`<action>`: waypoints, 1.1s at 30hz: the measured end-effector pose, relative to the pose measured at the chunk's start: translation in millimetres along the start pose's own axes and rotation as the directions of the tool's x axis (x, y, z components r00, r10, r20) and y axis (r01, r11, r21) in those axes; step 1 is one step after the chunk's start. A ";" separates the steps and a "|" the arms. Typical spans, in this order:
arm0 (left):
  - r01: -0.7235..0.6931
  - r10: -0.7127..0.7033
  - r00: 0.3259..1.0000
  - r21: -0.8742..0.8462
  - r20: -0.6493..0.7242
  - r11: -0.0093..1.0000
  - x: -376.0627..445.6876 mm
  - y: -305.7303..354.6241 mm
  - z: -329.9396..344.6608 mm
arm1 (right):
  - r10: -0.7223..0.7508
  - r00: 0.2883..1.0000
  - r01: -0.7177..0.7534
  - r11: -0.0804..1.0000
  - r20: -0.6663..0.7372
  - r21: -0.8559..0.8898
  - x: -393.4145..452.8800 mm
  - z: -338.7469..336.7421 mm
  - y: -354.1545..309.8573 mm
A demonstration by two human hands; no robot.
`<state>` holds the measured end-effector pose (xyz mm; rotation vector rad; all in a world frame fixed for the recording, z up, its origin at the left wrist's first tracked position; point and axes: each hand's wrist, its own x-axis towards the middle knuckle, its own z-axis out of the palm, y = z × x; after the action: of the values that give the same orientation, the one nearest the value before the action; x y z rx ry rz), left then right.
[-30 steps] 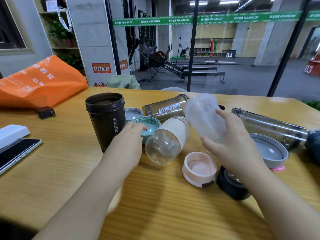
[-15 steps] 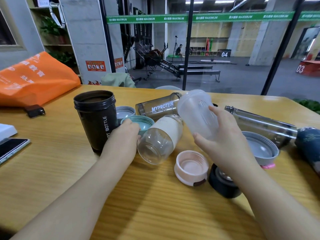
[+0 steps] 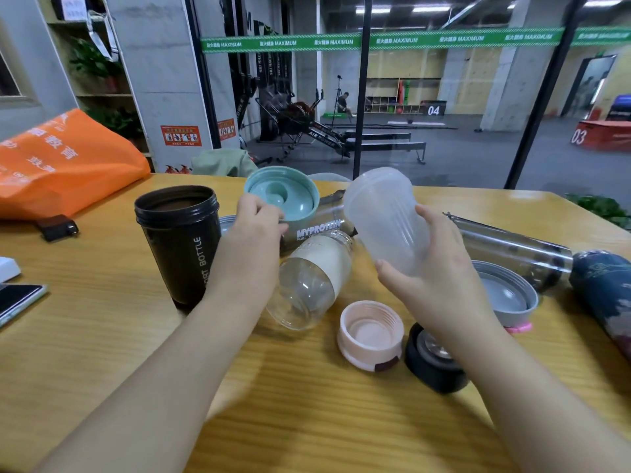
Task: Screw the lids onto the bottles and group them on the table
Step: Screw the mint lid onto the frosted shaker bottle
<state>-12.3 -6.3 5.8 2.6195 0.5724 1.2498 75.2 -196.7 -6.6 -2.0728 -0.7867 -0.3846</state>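
Observation:
My left hand (image 3: 251, 240) holds a teal lid (image 3: 281, 196) lifted off the table, its inside turned toward me. In my right hand (image 3: 433, 268) is a frosted clear bottle (image 3: 384, 216), tilted in the air with its base up. A black shaker bottle (image 3: 179, 240) stands open at the left. A clear glass bottle with a white band (image 3: 312, 278) and a MYPROTEIN bottle (image 3: 316, 230) lie on their sides between my hands. A pink lid (image 3: 370, 334) and a black lid (image 3: 432, 361) rest near the front. A grey lid (image 3: 505, 295) lies at the right.
A long clear bottle (image 3: 512, 247) and a dark patterned bottle (image 3: 604, 291) lie at the right. An orange bag (image 3: 61, 165) and a small black item (image 3: 56, 227) sit far left, a phone (image 3: 17, 300) at the left edge. The wooden table (image 3: 307, 421) extends toward me.
My left hand has picked the teal lid up off the table and raised it. My right hand still holds the frosted bottle, now a little higher.

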 end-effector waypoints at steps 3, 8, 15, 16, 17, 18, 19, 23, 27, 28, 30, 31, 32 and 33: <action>0.031 -0.037 0.997 -0.094 -0.063 0.995 10.9 13.8 6.4 | -0.004 1.000 0.005 0.999 -0.016 0.054 -0.3 1.0 -0.8; 0.082 -0.142 0.972 -0.298 -0.186 0.951 17.5 21.2 17.7 | -0.016 0.997 0.028 0.989 -0.076 0.149 0.4 -1.0 -2.4; 0.135 -0.202 0.955 -0.291 -0.216 0.947 11.0 12.2 11.7 | -0.057 0.996 0.069 0.980 -0.067 0.186 -2.4 0.1 -6.5; 0.147 -0.210 0.954 -0.275 -0.213 0.950 9.9 11.1 10.6 | -0.064 0.996 0.074 0.980 -0.061 0.184 -2.7 1.5 -6.5; 0.165 -0.222 0.953 -0.261 -0.205 0.951 8.7 10.1 9.9 | -0.070 0.996 0.078 0.981 -0.053 0.178 -3.4 3.1 -6.5; 0.188 -0.240 0.951 -0.250 -0.196 0.950 7.7 9.3 9.5 | -0.073 0.996 0.080 0.983 -0.044 0.168 -3.9 4.3 -6.1; 0.204 -0.252 0.949 -0.242 -0.189 0.949 6.9 8.9 9.0 | -0.072 0.997 0.076 0.984 -0.033 0.160 -4.3 5.8 -5.9; 0.203 -0.255 0.955 -0.293 -0.149 0.934 4.3 12.2 7.4 | -0.053 0.999 0.054 0.985 -0.013 0.163 -4.0 7.5 -4.3; 0.426 -0.432 0.895 -0.509 0.114 0.748 8.1 4.6 12.1 | -0.045 0.999 0.047 0.982 -0.017 0.183 -3.4 5.9 -2.4; 0.470 -0.453 0.869 -0.613 0.197 0.635 9.0 4.0 11.6 | -0.042 0.999 0.046 0.982 -0.023 0.184 -3.2 5.6 -2.1; 0.508 -0.461 0.830 -0.766 0.315 0.393 9.8 5.5 7.7 | -0.033 0.999 0.038 0.981 -0.030 0.192 -2.8 5.4 -1.8; 0.522 -0.458 0.811 -0.804 0.363 0.286 10.6 7.9 4.6 | -0.029 0.999 0.035 0.979 -0.032 0.200 -2.5 5.5 -1.7; 0.535 -0.456 0.789 -0.825 0.412 0.182 11.2 9.9 2.0 | -0.025 0.999 0.032 0.978 -0.033 0.206 -2.4 5.6 -1.5; 0.538 -0.453 0.769 -0.840 0.452 0.075 11.6 12.6 -0.6 | -0.026 0.999 0.032 0.977 -0.035 0.210 -2.3 5.4 -1.4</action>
<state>-2.9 -12.9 18.5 1.1899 0.4127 0.7890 72.5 -192.6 -10.1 -1.8549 -0.8039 -0.3345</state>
